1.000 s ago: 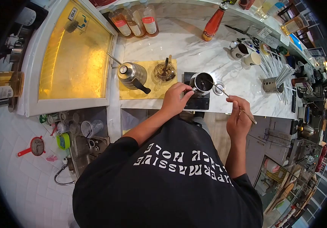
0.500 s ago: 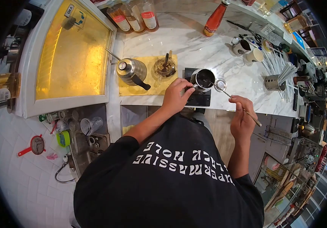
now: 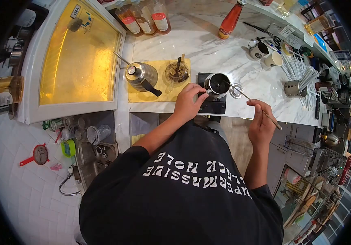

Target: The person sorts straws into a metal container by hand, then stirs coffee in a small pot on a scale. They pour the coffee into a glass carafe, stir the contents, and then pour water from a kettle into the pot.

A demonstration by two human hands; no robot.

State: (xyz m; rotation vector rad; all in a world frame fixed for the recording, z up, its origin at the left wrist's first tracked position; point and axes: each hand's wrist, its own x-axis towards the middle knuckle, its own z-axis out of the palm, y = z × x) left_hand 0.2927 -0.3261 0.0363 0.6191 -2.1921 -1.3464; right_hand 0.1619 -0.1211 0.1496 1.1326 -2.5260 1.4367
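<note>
My left hand [image 3: 189, 102] pinches the handle of a small metal pitcher [image 3: 215, 96] with dark liquid inside. Beneath the pitcher lies a flat black scale [image 3: 213, 108]. Between the fingers of my right hand [image 3: 261, 123] is a long thin spoon [image 3: 245, 96], held at a slant, its far end inside the pitcher; its tip is hidden in the dark liquid. Right beside the pitcher sits a small round shiny vessel [image 3: 236, 91], partly behind the spoon's shaft.
A gooseneck kettle [image 3: 147, 73] and a glass vessel with brown grounds [image 3: 176, 73] stand on a yellow cloth [image 3: 136, 98]. A red bottle [image 3: 230, 20] is at the back. Rightward are paper cups [image 3: 273, 59] and a straw holder [image 3: 293, 88]. A sink [image 3: 89, 163] lies lower left.
The spoon has shifted slightly inside the pitcher, and my right hand has moved a little to the right. My left hand keeps its place on the handle.
</note>
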